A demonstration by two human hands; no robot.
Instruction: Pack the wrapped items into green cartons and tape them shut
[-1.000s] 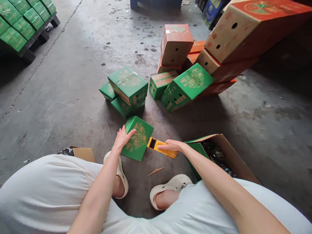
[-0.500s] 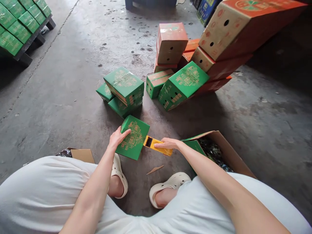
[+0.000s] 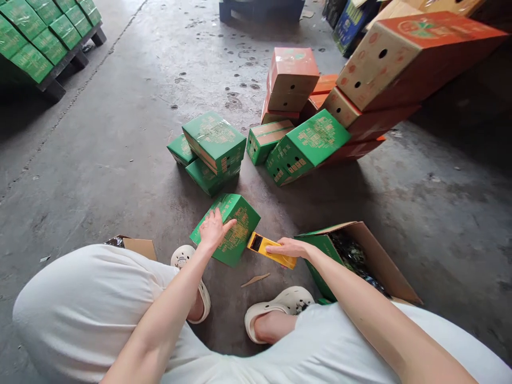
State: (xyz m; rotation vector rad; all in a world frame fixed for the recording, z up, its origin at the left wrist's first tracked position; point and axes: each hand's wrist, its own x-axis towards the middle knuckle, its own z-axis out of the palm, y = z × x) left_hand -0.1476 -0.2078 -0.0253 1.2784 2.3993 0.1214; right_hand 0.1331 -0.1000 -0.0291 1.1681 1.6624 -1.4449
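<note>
A green cardboard box [image 3: 240,224] printed with pale lettering stands on the floor in front of me, turned at an angle. Across its top lies my left hand [image 3: 214,230], fingers spread and flat against the surface. My right hand [image 3: 290,248] is closed around a yellow handheld tool [image 3: 266,246] with a dark rectangular window near its front end. The tool's front end is close to the right side of the box; whether it touches I cannot tell. The tool's exact kind does not show.
Green boxes [image 3: 214,141] are stacked ahead, with more green boxes [image 3: 310,141] beside red-orange cartons [image 3: 380,64] at right. An open carton [image 3: 380,256] holds dark, shiny contents. Another open carton [image 3: 140,248] sits left. A loaded pallet [image 3: 60,74] stands far left.
My left hand has shifted from the box's left edge onto its top, and the box has turned and moved slightly right. The tool remains in my right hand, slightly lower and farther right.
</note>
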